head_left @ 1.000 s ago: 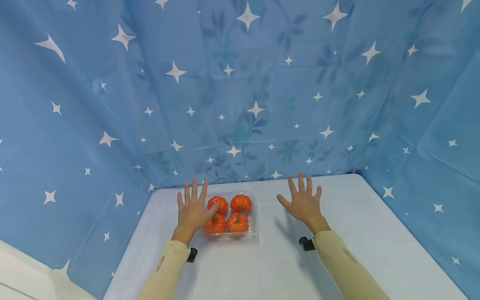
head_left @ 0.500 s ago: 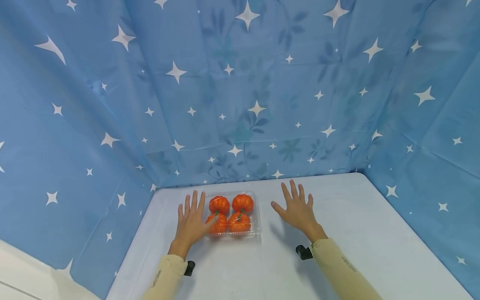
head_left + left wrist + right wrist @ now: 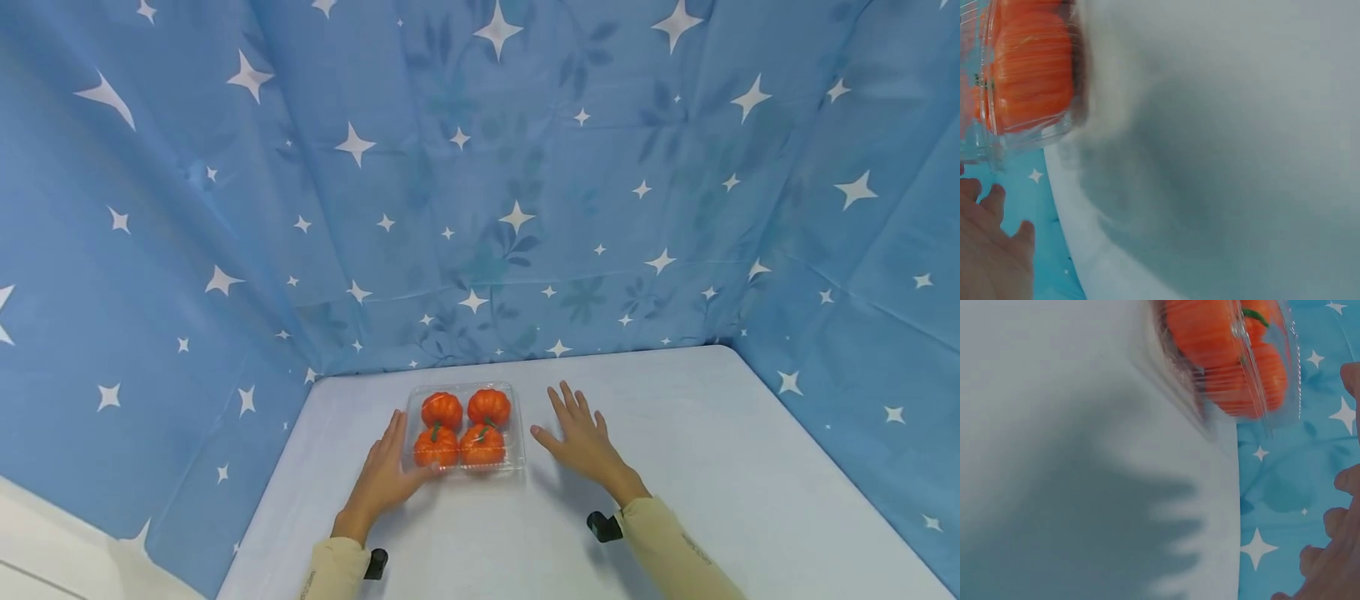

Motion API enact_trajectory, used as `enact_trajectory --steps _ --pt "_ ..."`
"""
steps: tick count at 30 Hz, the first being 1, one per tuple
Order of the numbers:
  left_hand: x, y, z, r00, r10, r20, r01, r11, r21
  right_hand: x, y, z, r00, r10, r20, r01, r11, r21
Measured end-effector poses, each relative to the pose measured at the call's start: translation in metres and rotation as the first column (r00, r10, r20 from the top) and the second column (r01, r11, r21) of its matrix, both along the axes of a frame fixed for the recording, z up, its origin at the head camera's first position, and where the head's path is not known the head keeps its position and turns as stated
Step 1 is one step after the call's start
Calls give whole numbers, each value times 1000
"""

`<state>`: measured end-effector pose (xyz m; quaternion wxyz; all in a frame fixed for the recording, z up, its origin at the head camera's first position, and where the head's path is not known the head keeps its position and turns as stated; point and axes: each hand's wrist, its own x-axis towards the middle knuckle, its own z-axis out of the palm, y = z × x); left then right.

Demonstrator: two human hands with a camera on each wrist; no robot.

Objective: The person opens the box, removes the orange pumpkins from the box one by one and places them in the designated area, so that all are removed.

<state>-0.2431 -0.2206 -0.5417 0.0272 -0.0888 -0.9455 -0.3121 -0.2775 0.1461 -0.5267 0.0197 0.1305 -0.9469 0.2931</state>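
Note:
A clear plastic box [image 3: 517, 446] on the white table holds several orange pumpkins [image 3: 483, 445] with green stems. My left hand [image 3: 384, 477] is at the box's left side, fingers extended along it and thumb by the near left corner; contact cannot be told. To the right of the box, my right hand [image 3: 585, 442] hovers apart from it with fingers spread, holding nothing. The left wrist view shows the box's pumpkin [image 3: 1032, 72] above my left hand [image 3: 991, 244]. In the right wrist view, my right hand [image 3: 1335, 544] shows at the right edge, beside the boxed pumpkins [image 3: 1204, 331].
The white table [image 3: 720, 433] has rounded far corners. A blue curtain [image 3: 405, 192] with white stars hangs behind it and along both sides. Dark wrist devices [image 3: 603, 527] sit at both of my sleeves.
Both hands have moved nearer to me and lower, the right one also leftward toward the box. My left fingers have drawn together, and its thumb has moved from over the pumpkins to the near corner.

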Motion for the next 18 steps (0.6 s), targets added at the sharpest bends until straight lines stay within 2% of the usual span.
enact_trajectory --steps 4,7,13,18 --pt "4 -2 -10 998 -1 69 -10 987 158 5 -5 -7 999 50 15 -49 998 -33" --pt "6 -4 -18 997 0 82 -20 970 241 11 -11 -11 995 94 44 -91 994 -66" --pt "9 -4 -31 997 27 78 -49 953 299 19 -22 -19 979 168 111 -148 974 -169" --pt "10 -2 -37 997 41 63 -58 949 311 23 -28 -24 969 196 151 -154 956 -249"
